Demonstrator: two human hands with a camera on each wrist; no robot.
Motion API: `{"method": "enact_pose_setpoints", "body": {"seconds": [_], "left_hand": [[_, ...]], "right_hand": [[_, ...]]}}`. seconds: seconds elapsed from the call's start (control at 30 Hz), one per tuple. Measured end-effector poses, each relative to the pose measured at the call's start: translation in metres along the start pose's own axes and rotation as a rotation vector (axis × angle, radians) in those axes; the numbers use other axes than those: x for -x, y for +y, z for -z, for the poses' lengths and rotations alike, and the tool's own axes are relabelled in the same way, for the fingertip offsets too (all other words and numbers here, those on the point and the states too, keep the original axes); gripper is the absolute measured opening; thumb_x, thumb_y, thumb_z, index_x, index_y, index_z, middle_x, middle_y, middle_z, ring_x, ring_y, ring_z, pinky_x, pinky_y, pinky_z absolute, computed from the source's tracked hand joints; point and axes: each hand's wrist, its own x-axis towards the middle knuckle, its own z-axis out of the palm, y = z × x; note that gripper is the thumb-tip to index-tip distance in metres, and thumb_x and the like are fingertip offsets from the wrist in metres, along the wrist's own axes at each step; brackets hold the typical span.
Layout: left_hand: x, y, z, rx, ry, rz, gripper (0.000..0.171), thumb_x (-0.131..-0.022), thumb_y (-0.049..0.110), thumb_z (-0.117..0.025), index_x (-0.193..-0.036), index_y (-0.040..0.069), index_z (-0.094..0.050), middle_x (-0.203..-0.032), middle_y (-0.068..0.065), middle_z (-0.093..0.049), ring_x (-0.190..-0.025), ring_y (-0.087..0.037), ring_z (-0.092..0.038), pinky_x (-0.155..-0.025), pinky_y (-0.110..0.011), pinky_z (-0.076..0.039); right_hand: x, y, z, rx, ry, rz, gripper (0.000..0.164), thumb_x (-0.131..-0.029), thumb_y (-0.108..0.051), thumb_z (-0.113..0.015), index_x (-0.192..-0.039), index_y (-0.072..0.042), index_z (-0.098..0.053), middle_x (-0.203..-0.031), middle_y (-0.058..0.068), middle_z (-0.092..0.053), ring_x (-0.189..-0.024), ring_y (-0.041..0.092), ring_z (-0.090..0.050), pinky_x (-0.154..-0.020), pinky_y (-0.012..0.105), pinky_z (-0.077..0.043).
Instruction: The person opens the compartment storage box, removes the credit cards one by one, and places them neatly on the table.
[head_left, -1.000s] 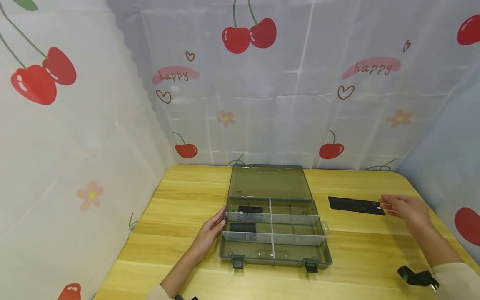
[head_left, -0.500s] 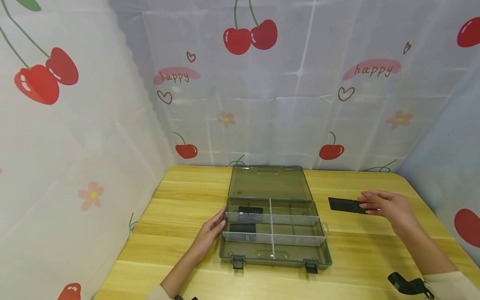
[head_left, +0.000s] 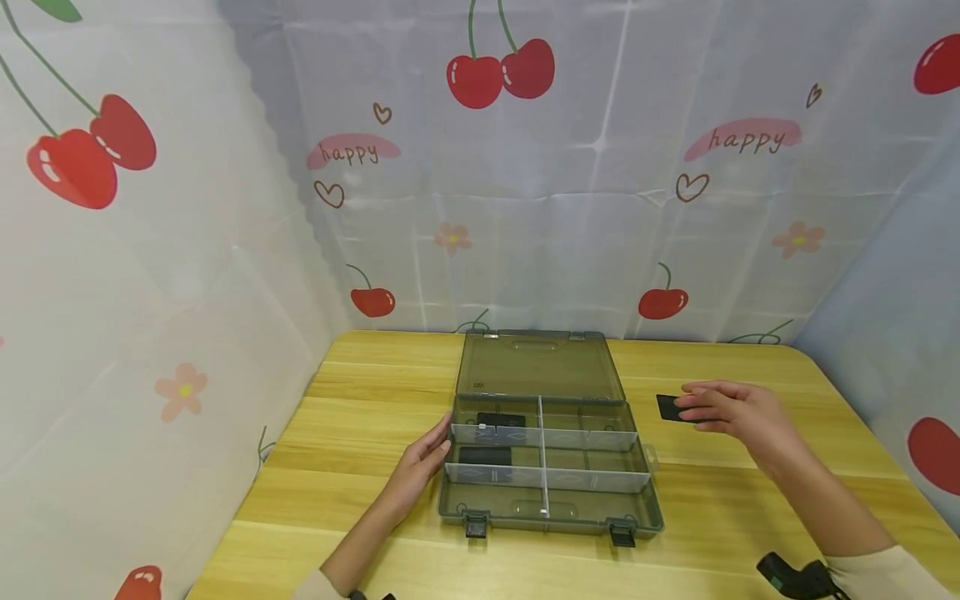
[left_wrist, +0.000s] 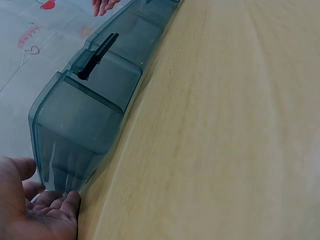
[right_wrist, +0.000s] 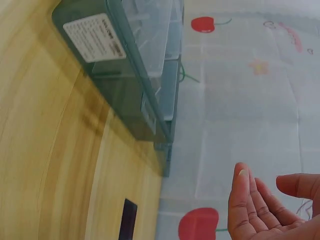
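Observation:
A grey-green translucent divided storage box (head_left: 600,525) lies with its lid (head_left: 540,367) folded back. My left hand (head_left: 415,471) rests against its left wall; in the left wrist view the fingers and thumb touch the box's corner. To the right of the box, a flat black card-like piece (head_left: 666,407) lies on the table, partly covered by my right hand (head_left: 738,417). That hand hovers over it with fingers loosely extended and nothing between them; in the right wrist view the black piece (right_wrist: 128,220) is on the table, apart from the fingers. A second black piece is hidden beneath the hand.
Inside the box, black flat pieces lie in the back left compartment (head_left: 501,419) and the middle left compartment (head_left: 486,456). Two black latches (head_left: 476,525) hang open at the front. Cherry-print cloth (head_left: 525,208) encloses the wooden table (head_left: 360,400) behind and at the sides.
My right hand has moved left over the row of black pieces, from its right end toward the box, covering more of it. My left hand and the box stay in place.

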Motion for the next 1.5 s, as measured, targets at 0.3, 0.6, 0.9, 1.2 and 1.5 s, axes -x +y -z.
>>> {"method": "enact_pose_setpoints", "body": {"seconds": [0.3,0.6,0.9,1.2,1.5], "left_hand": [[-0.001,-0.003,0.0,0.002,0.014,-0.002,0.055,-0.109,0.023,-0.048,-0.161,0.014,-0.03,-0.167,-0.01,-0.02,-0.152,-0.03,-0.02,-0.119,-0.052,-0.024],[-0.002,-0.001,-0.001,-0.001,0.007,-0.006,0.056,-0.109,0.022,-0.048,-0.161,0.014,-0.029,-0.167,-0.009,-0.019,-0.153,-0.03,-0.019,-0.119,-0.051,-0.024],[-0.001,-0.001,-0.001,-0.003,0.013,0.004,0.056,-0.109,0.026,-0.049,-0.161,0.017,-0.03,-0.167,-0.005,-0.021,-0.152,-0.027,-0.02,-0.119,-0.051,-0.024],[0.001,-0.004,0.001,-0.001,0.019,0.012,0.055,-0.109,0.025,-0.05,-0.161,0.018,-0.032,-0.167,-0.006,-0.022,-0.152,-0.027,-0.021,-0.119,-0.052,-0.024],[0.0,-0.001,-0.001,0.007,0.026,0.011,0.056,-0.109,0.025,-0.051,-0.161,0.017,-0.032,-0.167,-0.007,-0.022,-0.152,-0.029,-0.021,-0.118,-0.053,-0.025]], "right_hand": [[0.005,-0.014,-0.02,-0.038,-0.052,0.018,0.049,-0.108,-0.028,-0.052,-0.139,0.01,-0.054,-0.113,0.004,-0.075,-0.101,0.018,-0.073,-0.083,0.031,-0.061],[0.005,-0.02,-0.044,-0.029,-0.089,0.007,0.052,-0.105,-0.032,-0.057,-0.138,0.008,-0.055,-0.116,0.012,-0.073,-0.105,0.029,-0.071,-0.086,0.038,-0.06],[0.003,-0.023,-0.062,-0.046,-0.132,-0.004,0.052,-0.106,-0.031,-0.057,-0.14,0.008,-0.054,-0.119,0.017,-0.071,-0.103,0.025,-0.071,-0.089,0.04,-0.059],[0.0,-0.023,-0.078,-0.069,-0.188,-0.002,0.046,-0.107,-0.026,-0.055,-0.137,0.009,-0.055,-0.12,0.021,-0.069,-0.103,0.029,-0.071,-0.088,0.041,-0.059],[-0.004,-0.029,-0.092,-0.086,-0.246,0.001,0.042,-0.108,-0.023,-0.053,-0.134,0.01,-0.058,-0.12,0.021,-0.07,-0.104,0.028,-0.071,-0.089,0.04,-0.059]]}}
